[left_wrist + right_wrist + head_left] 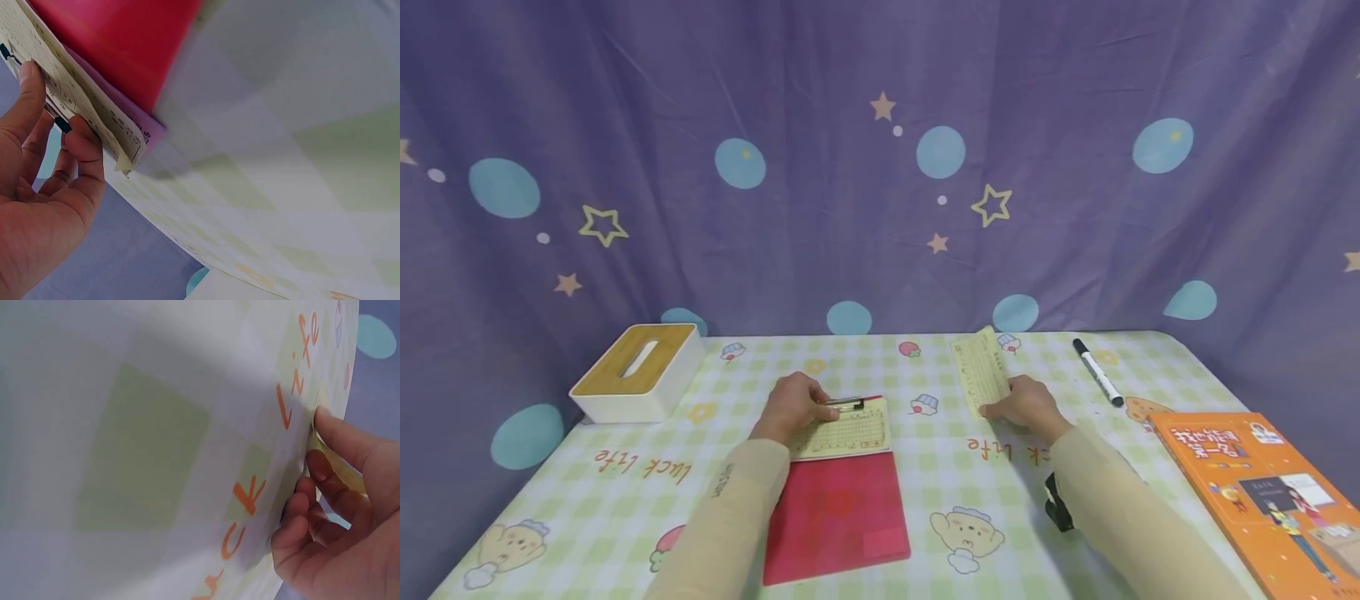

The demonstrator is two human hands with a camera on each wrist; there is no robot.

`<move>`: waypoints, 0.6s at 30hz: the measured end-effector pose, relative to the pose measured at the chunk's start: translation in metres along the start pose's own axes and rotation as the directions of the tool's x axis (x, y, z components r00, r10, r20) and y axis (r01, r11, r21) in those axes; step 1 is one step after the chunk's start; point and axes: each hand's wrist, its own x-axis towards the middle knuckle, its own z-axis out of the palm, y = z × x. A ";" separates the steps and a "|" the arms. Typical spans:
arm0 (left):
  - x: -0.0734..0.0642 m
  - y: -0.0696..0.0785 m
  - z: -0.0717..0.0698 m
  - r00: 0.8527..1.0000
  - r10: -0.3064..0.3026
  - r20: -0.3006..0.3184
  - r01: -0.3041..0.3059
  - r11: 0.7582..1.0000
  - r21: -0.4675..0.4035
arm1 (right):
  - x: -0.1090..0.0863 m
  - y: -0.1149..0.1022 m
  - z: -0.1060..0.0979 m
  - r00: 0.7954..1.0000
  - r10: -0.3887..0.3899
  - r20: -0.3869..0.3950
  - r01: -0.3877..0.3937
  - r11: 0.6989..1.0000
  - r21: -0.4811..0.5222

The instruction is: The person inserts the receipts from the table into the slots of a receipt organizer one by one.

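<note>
One pale-yellow printed paper sheet (978,372) right of the red plastic folder (842,517), pinched by the right hand (1026,406). Left hand (793,407): grip narrow, pinching a black-and-silver metal clip (850,405) over yellow printed papers (850,433), folder's far end. White rectangular tissue box (662,392), wood-toned lid: left of folder.

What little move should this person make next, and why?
Probably bring the slip over to the clip: the right hand pinches it loose, while the left hand pinches the clip, which sits on similar yellow sheets atop the red folder.
</note>
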 end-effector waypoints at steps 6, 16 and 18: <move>0.001 -0.002 0.000 1.000 0.003 -0.003 -0.003 1.000 -0.003 | 0.001 -0.004 0.004 0.999 -0.038 -0.010 0.037 0.999 -0.033; 0.000 -0.002 0.001 1.000 0.006 0.007 -0.006 1.000 -0.023 | -0.004 0.001 0.003 0.991 -0.050 -0.124 0.064 0.992 0.108; 0.000 -0.001 0.000 1.000 0.006 0.006 -0.006 1.000 -0.023 | -0.006 0.001 0.001 0.986 -0.073 -0.149 0.092 0.988 0.127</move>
